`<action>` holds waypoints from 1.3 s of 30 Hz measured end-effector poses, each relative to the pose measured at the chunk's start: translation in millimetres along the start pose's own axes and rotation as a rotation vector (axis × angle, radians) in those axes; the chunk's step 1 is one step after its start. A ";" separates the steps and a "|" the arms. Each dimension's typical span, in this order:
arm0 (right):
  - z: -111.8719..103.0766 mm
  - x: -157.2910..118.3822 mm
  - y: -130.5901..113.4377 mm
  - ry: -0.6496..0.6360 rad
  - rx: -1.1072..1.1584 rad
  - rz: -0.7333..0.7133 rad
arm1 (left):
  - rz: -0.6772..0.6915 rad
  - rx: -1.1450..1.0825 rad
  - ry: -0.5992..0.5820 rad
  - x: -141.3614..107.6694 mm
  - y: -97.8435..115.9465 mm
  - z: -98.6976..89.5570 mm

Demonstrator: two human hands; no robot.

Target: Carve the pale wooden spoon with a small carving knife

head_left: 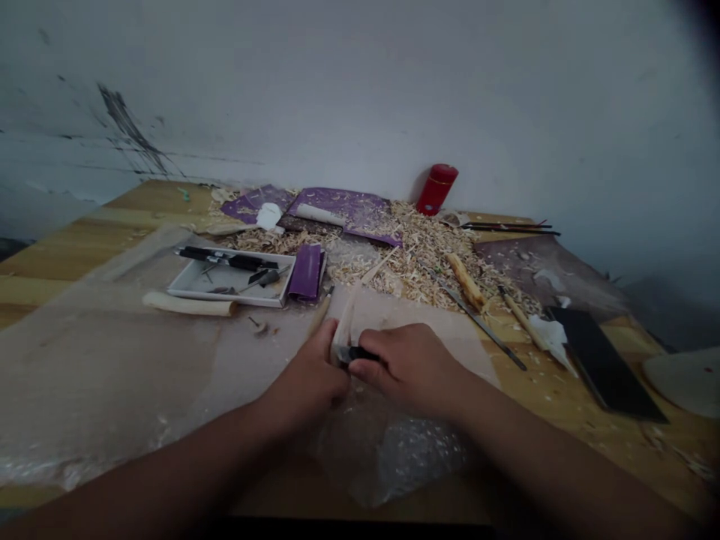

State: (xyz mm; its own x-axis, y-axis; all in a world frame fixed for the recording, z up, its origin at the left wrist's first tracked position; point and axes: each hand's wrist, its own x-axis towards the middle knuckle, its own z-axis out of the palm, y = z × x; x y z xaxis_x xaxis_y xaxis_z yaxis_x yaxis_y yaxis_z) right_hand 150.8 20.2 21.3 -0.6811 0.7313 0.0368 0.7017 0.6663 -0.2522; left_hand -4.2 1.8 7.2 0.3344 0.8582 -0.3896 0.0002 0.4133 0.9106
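Observation:
My left hand [315, 367] is closed around a pale piece of wood [347, 322], whose thin, slightly curved end points away from me. In my right hand [413, 364] is a knife with a black handle [363, 354]. Its blade lies against the wood, close to my left thumb; the cutting edge is too small to make out. Both hands are above a sheet of clear plastic wrap [270, 367] spread over the wooden table [34, 281]. A slim pale-handled tool [320, 311] lies just beyond my left hand.
Wood shavings [433, 247] are heaped behind my hands. A white tray [228, 295] with tools, a purple block [306, 271] and a curved wood piece [191, 304] lie left. On the right are a file [487, 330], a rough stick [466, 279] and a dark slab [610, 364]. A red canister [436, 190] stands by the wall.

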 end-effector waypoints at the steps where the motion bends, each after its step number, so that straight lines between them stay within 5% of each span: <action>1: 0.3 -0.1 -0.2 -0.006 -0.004 0.001 | 0.026 0.049 0.028 0.1 0.5 -0.6; 8: 4.5 1.3 3.9 0.060 -0.146 0.061 | 0.176 0.357 0.191 0.3 1.7 0.7; 19: -1.6 7.9 15.0 0.131 -0.279 0.196 | 0.063 0.220 0.102 -1.3 1.2 0.2; 26: -18.5 3.7 63.9 0.297 -0.315 0.609 | -0.028 -0.010 -0.046 -4.2 -8.9 2.6; 29: -17.2 -1.3 56.6 0.300 -0.232 0.485 | -0.063 -0.197 -0.111 -3.1 -8.4 4.3; 34: -4.2 -0.8 12.8 0.109 -0.084 0.145 | -0.095 -0.360 -0.149 -0.6 -3.3 4.0; 39: 1.2 0.9 -1.5 0.020 -0.044 0.024 | -0.103 -0.355 -0.122 -0.4 -3.3 1.3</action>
State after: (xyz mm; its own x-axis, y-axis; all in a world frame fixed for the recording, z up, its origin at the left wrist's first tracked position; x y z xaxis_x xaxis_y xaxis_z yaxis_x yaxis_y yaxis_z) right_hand 148.9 19.7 20.6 -0.6599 0.7496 0.0505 0.7268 0.6539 -0.2102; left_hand -3.1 -0.3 4.5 0.4594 0.7729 -0.4377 -0.2793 0.5935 0.7548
